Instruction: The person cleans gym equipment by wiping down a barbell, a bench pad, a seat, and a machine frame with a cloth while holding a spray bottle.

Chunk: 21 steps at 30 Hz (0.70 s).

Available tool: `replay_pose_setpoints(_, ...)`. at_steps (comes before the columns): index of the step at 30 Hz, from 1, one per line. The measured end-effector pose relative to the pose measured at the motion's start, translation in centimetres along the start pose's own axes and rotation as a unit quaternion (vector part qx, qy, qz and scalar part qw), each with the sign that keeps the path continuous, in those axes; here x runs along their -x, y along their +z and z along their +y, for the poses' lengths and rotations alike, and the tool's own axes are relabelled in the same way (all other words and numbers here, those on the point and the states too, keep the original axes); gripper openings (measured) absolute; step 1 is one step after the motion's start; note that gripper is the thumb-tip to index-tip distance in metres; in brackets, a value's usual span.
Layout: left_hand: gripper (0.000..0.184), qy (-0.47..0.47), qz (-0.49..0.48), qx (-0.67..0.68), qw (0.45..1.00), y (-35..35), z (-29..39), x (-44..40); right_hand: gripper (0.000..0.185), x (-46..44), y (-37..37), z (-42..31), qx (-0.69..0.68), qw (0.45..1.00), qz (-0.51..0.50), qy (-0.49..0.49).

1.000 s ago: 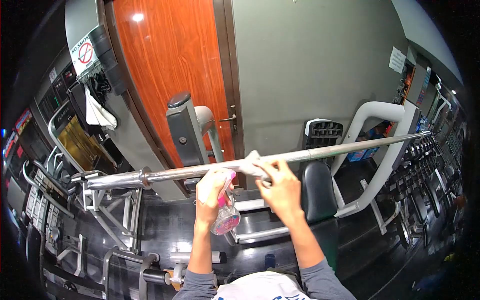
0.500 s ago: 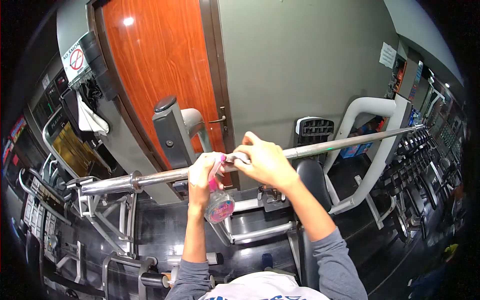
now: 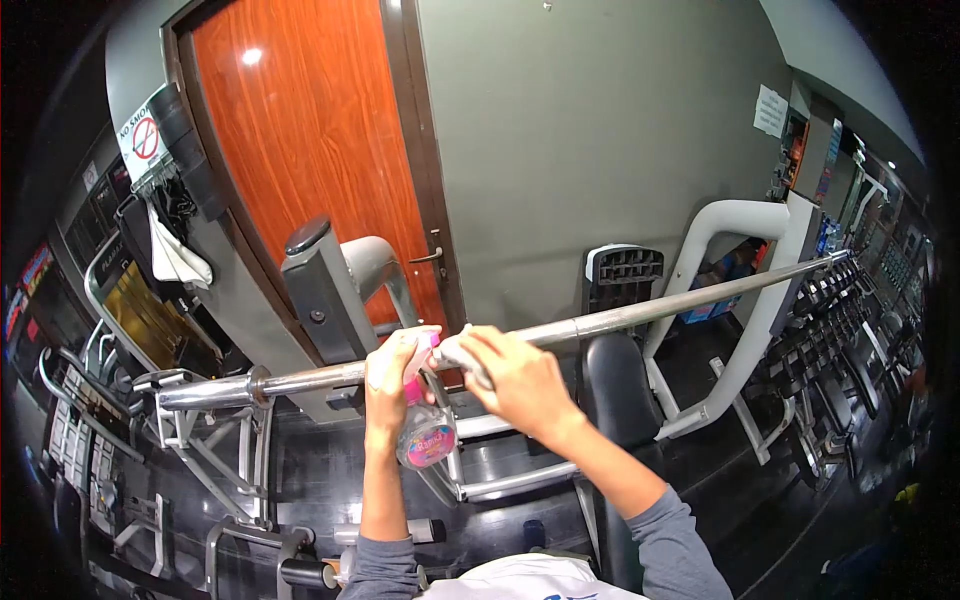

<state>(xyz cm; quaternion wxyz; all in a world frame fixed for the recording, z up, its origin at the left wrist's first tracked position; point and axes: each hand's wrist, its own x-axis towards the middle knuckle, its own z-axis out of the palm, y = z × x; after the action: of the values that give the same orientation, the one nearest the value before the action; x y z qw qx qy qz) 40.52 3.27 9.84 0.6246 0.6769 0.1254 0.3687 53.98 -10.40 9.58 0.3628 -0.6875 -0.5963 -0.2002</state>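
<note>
- Two grey sleeves (image 3: 680,540) (one per arm) and one white shirt (image 3: 520,580) were nearest, below the barbell (image 3: 650,315), the landmark for these notes.
- One spray bottle (image 3: 425,440): clear body, pink neck and trigger, round pink label with blue edging. Hung slightly tilted, its body below the barbell, left of mid-length. Liquid level could not be read.
- Left hand (image 3: 386,372): closed round the bottle's neck and spray head, in front of the barbell.
- Right hand (image 3: 518,378): fingers bunched on one cloth (image 3: 466,362), just right of the bottle.
- Cloth: pale grey, crumpled, partly hidden by fingers; overlapped the barbell in view. Exact contact could not be told.
- Barbell: one, bare silvery metal, shiny on its thicker left end, duller along the shaft; one collar (image 3: 260,386) seen near that end. Sloped up toward the right in view.
- One black bench pad (image 3: 615,385) below the barbell, right of the right hand.
- One light-grey tube frame (image 3: 740,215) behind the barbell's right part.
- One reddish wooden door (image 3: 300,150) with one lever handle (image 3: 430,256), beyond the barbell's left half.
- One grey wall (image 3: 580,150) beyond its right half.
</note>
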Motion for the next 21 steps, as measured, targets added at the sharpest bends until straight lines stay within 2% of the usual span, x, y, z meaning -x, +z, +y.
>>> replay_pose_setpoints(2,0.04,-0.001,0.001,-0.005,1.0,0.0,0.0,0.2,0.04,0.7,-0.1,0.3,-0.014,1.0,0.014,0.014)
replay_pose_setpoints(5,0.041,-0.031,-0.001,-0.042,0.999,-0.4,-0.8,0.2,0.048,1.6,-2.3,2.3,-0.045,0.998,-0.022,0.027)
replay_pose_setpoints(8,0.04,-0.046,-0.006,-0.056,0.997,-0.4,0.1,0.4,0.046,2.3,-5.2,3.3,-0.008,0.998,-0.011,0.065)
replay_pose_setpoints(11,0.039,-0.046,-0.001,-0.043,0.998,-0.4,0.3,0.7,0.042,2.8,-6.9,4.8,-0.036,0.99,0.009,0.135)
replay_pose_setpoints(15,0.04,-0.034,0.003,-0.035,0.999,0.0,0.0,1.0,0.04,1.7,-5.6,3.8,-0.002,0.997,0.007,0.075)
replay_pose_setpoints(16,0.04,-0.034,0.004,-0.045,0.998,0.1,0.0,1.0,0.049,1.5,-4.7,3.7,-0.005,0.999,-0.014,0.041)
replay_pose_setpoints(18,0.04,-0.032,0.004,-0.029,0.999,0.2,-0.3,1.2,0.049,0.8,-1.7,2.1,-0.08,0.997,-0.008,-0.002)
replay_pose_setpoints(21,0.041,-0.021,0.005,-0.007,1.0,0.1,-0.9,1.2,0.045,1.0,0.9,0.8,-0.074,0.997,0.022,-0.029)
